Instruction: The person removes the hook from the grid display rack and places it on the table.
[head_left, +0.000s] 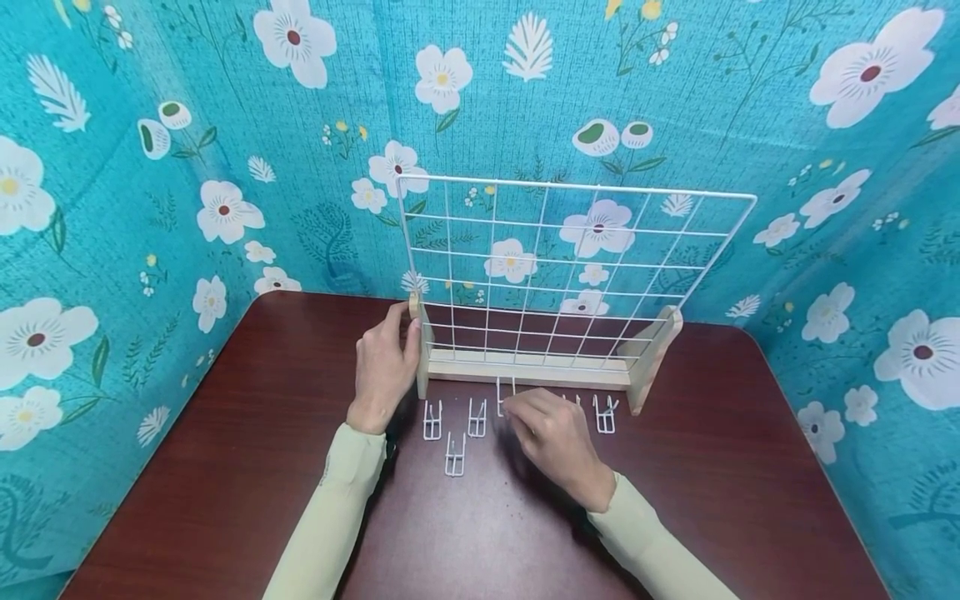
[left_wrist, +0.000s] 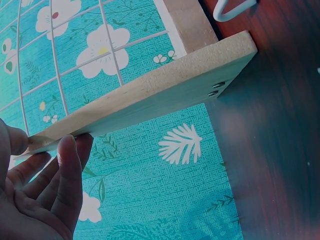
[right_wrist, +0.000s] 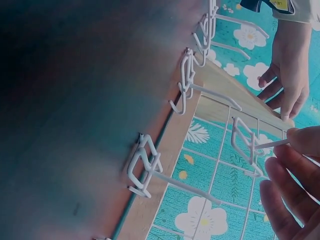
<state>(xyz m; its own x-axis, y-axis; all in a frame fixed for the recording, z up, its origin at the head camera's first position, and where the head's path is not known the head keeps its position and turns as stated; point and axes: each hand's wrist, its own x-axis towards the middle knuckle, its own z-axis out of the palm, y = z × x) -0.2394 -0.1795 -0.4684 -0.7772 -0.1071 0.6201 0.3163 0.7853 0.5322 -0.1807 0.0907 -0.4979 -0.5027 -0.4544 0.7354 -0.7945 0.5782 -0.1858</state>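
Note:
A white wire grid panel stands upright in a wooden base with a side support at each end. My left hand grips the upper end of the left wooden support, thumb on one face and fingers on the other. Between thumb and fingertips, my right hand pinches the prong of a white wire hook, held in front of the grid's lower part. Other wire hooks lie on the table: three at the left, among them this hook, and one hook at the right.
Another hook is mostly hidden behind the right hand. The dark red wooden table ends at a blue floral cloth behind and at both sides. The right wooden support angles toward the front.

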